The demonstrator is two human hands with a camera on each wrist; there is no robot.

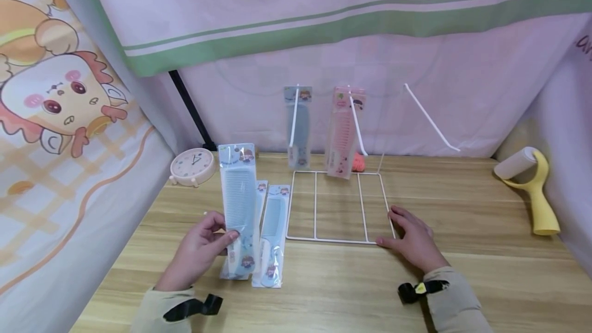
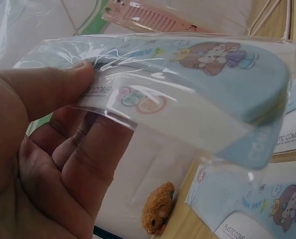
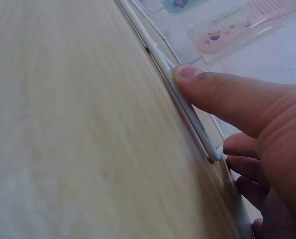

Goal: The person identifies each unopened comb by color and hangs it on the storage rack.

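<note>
My left hand pinches a packaged light blue comb upright above the table, thumb in front and fingers behind. In the left wrist view its clear wrapper bends and shines beside the thumb. Two more packaged blue combs lie on the table beneath it, the right one in fuller view. My right hand holds the front right corner of a white wire display rack, thumb on the front bar. On the rack's hooks hang a blue comb and pink packaged combs; the right hook bears nothing.
A round pink clock stands at the back left. To the far right lies a yellow-handled lint roller. A small orange-red item sits behind the rack. Pink fabric hangs along the table's back edge.
</note>
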